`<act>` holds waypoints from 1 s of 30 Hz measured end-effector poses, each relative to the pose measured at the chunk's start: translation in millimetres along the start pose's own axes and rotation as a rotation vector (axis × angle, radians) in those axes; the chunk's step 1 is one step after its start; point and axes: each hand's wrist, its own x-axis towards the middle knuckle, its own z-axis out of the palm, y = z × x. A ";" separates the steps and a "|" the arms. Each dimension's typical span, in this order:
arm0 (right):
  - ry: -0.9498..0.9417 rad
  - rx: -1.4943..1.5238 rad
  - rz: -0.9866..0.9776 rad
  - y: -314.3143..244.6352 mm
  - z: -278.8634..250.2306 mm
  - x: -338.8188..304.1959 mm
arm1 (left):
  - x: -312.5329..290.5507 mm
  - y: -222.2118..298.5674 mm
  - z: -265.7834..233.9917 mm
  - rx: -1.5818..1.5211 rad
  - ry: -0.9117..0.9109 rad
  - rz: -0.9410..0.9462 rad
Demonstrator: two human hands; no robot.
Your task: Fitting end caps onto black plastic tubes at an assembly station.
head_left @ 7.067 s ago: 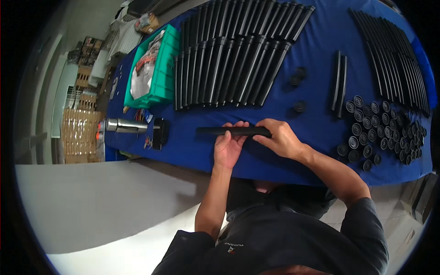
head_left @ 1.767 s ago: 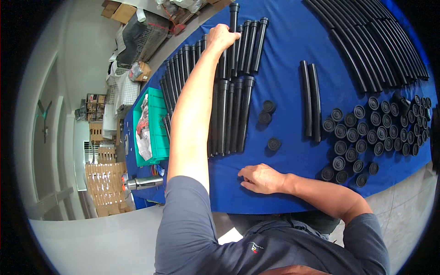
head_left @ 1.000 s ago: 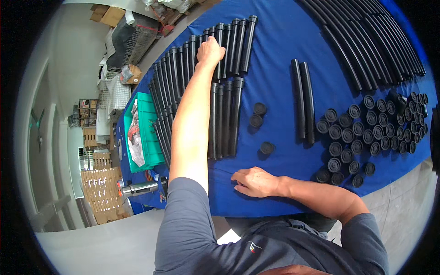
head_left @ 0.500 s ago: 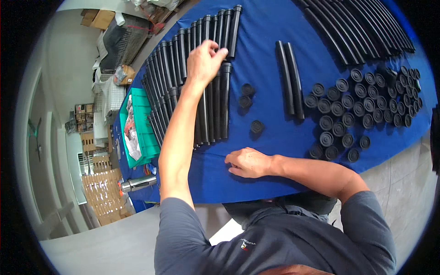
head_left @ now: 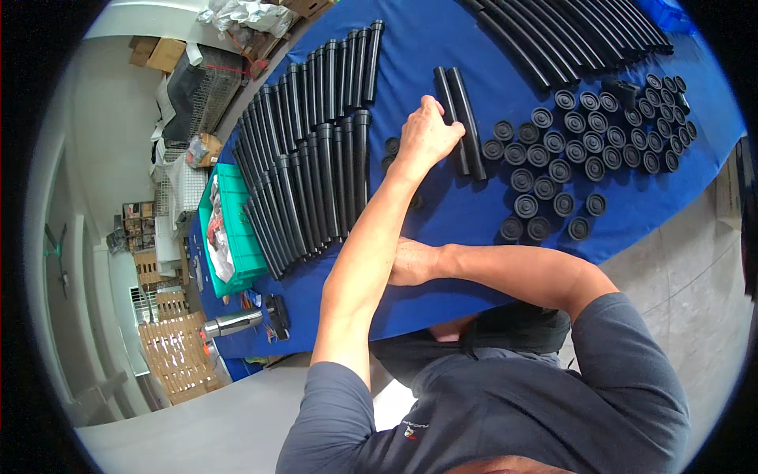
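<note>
Reaching out over the table, my left hand (head_left: pixel 429 134) is at the left one of two plain black tubes (head_left: pixel 470 118) lying side by side. Its thumb and fingers are apart, with the thumb over that tube; no firm grip shows. My right hand (head_left: pixel 414 262) rests low by the table's near side, partly behind my left forearm, which hides its fingers. Round black ribbed caps (head_left: pixel 392 146) lie beside the left wrist, partly covered by the arm. To the left, capped black tubes (head_left: pixel 325 170) are lined up in two overlapping rows.
On the right, many round black caps (head_left: pixel 594 144) are spread over the blue cloth (head_left: pixel 505 268). More black tubes (head_left: pixel 568 39) lie at the far right. A green crate (head_left: pixel 237 237) with plastic bags stands at the left edge, near a silver cylindrical tool (head_left: pixel 233 324).
My left hand has moved right, from the capped tubes to the two plain tubes. My left forearm now crosses in front of my right hand. The view has shifted slightly.
</note>
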 end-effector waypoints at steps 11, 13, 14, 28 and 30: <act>0.084 -0.024 -0.090 6.6 5.4 0.9 | 19.6 3.8 -8.3 -0.112 -0.093 -0.204; 0.028 -0.006 0.014 9.7 7.5 0.0 | 13.9 2.4 -18.3 -0.234 -0.033 -0.187; -0.027 0.010 0.120 10.9 9.0 -0.5 | 10.6 -0.5 -26.0 -0.357 0.026 -0.166; -0.091 0.429 0.256 -23.4 -23.2 7.2 | -273.6 -71.6 -87.6 -1.055 0.589 -0.532; -0.141 0.507 0.254 -18.7 -19.2 5.3 | -297.6 -79.5 -67.6 -1.065 0.591 -0.689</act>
